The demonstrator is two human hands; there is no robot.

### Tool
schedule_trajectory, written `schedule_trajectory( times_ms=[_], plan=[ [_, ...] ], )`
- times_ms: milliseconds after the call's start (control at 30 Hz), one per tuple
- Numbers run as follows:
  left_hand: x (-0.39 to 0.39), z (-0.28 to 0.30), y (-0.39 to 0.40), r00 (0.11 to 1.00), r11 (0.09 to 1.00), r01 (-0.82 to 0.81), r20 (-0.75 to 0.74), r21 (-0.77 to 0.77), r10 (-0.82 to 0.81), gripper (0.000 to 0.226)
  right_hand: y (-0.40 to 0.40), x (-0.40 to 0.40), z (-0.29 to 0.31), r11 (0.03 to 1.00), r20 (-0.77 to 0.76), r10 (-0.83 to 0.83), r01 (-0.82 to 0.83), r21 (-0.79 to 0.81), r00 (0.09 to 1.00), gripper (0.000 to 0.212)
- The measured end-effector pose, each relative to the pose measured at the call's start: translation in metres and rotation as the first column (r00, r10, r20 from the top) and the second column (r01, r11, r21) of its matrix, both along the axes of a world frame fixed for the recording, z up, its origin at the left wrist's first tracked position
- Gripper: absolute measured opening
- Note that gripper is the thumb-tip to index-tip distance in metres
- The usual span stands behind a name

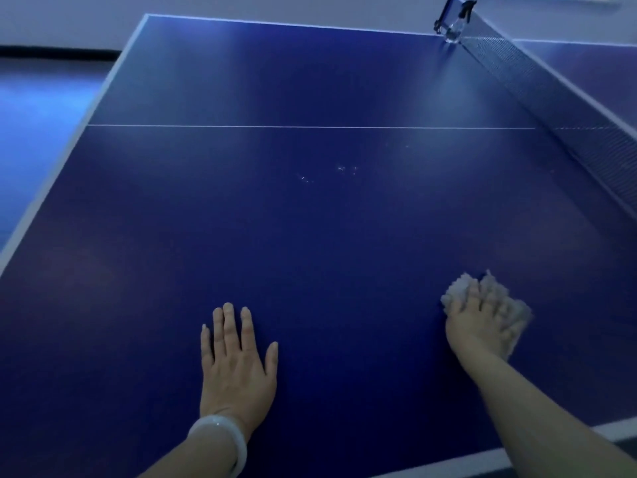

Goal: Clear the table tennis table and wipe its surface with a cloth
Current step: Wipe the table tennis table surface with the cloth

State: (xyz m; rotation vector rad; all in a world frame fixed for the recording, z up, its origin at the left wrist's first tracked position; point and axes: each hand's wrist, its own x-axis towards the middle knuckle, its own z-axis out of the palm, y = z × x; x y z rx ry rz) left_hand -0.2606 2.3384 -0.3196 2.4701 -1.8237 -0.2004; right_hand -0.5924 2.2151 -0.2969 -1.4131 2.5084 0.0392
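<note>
Two hands are down on the blue desk [310, 236] — our left hand [238, 367] lies flat, fingers straight, holding nothing, while our right hand [479, 322] is the working grip, fingers spread and pressed down over a bunched pale cloth [517, 310] that pokes out ahead of it and to its right. We cannot tell whether the fingertips hook into the folds or simply lie on top.

Nothing loose shows on this half, so we judge the clearing done and the wiping under way. What the next stroke turns on is where the marks lie from the grip: a scatter of small pale specks [327, 172] sits well ahead of it and off to its left, short of the thin white line [275, 126] that crosses the surface. The net [551, 98] runs away on the grip's right side, slanting out to its clamp [453, 20] far ahead.

Our right hand already carries the cloth, so it is the one to make that reach, forward and leftward; the left hand is best placed as a brace. The stretch is long, and pressure may fade at full reach.
</note>
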Motion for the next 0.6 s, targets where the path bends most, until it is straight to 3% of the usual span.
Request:
schedule_trajectory(
  times_ms=[67, 100, 133, 200, 267, 300, 333, 367, 433, 500, 533, 600],
  plan=[
    [0.001, 0.000, 0.001, 1.000, 1.000, -0.004, 0.014, -0.009, 0.004, 0.080, 0.003, 0.040, -0.006, 0.992, -0.032, 0.123, -0.124, -0.018, 0.992, 0.062],
    [0.002, 0.000, 0.002, 1.000, 1.000, -0.006, 0.019, -0.016, 0.007, 0.079, 0.009, 0.062, -0.011, 0.956, -0.048, 0.287, -0.289, -0.044, 0.957, 0.063],
    [0.002, 0.000, 0.002, 1.000, 1.000, -0.006, 0.021, -0.021, 0.007, 0.077, 0.018, 0.083, -0.016, 0.867, -0.070, 0.488, -0.492, -0.074, 0.870, 0.062],
    [0.002, 0.001, 0.001, 1.000, 1.000, -0.009, 0.006, -0.025, 0.009, 0.078, 0.036, 0.101, -0.020, 0.601, -0.070, 0.793, -0.796, -0.071, 0.605, 0.060],
    [0.002, 0.003, 0.000, 1.000, 1.000, -0.006, -0.009, -0.031, 0.005, 0.080, 0.037, 0.078, -0.011, 0.432, -0.089, 0.896, -0.900, -0.061, 0.436, 0.059],
    [0.001, 0.003, 0.000, 1.000, 0.999, -0.005, -0.007, -0.032, 0.005, 0.079, 0.034, 0.057, -0.009, 0.430, -0.140, 0.889, -0.900, -0.070, 0.436, 0.058],
    [0.000, 0.004, -0.001, 1.000, 0.999, -0.006, -0.004, -0.032, 0.006, 0.079, 0.030, 0.031, -0.007, 0.502, -0.195, 0.837, -0.859, -0.097, 0.512, 0.057],
    [-0.001, 0.005, -0.001, 1.000, 1.000, -0.006, -0.006, -0.030, 0.006, 0.079, 0.028, 0.002, -0.004, 0.639, -0.233, 0.722, -0.757, -0.140, 0.652, 0.056],
    [-0.002, 0.007, -0.002, 1.000, 1.000, -0.009, -0.024, -0.023, 0.009, 0.079, 0.032, -0.050, -0.001, 0.929, -0.172, 0.326, -0.348, -0.125, 0.930, 0.057],
    [-0.001, 0.007, -0.003, 0.999, 1.000, -0.014, -0.031, -0.010, 0.014, 0.077, 0.047, -0.064, -0.002, 0.997, -0.046, -0.005, 0.002, -0.072, 0.999, 0.058],
    [-0.002, 0.008, -0.003, 1.000, 1.000, -0.016, -0.020, -0.003, 0.016, 0.077, 0.055, -0.054, -0.003, 0.995, -0.008, -0.067, 0.067, -0.072, 0.998, 0.058],
    [-0.002, 0.008, -0.002, 1.000, 1.000, -0.019, 0.002, 0.007, 0.019, 0.076, 0.074, -0.014, -0.004, 0.994, -0.015, -0.014, 0.012, -0.105, 1.000, 0.059]
  ],
)
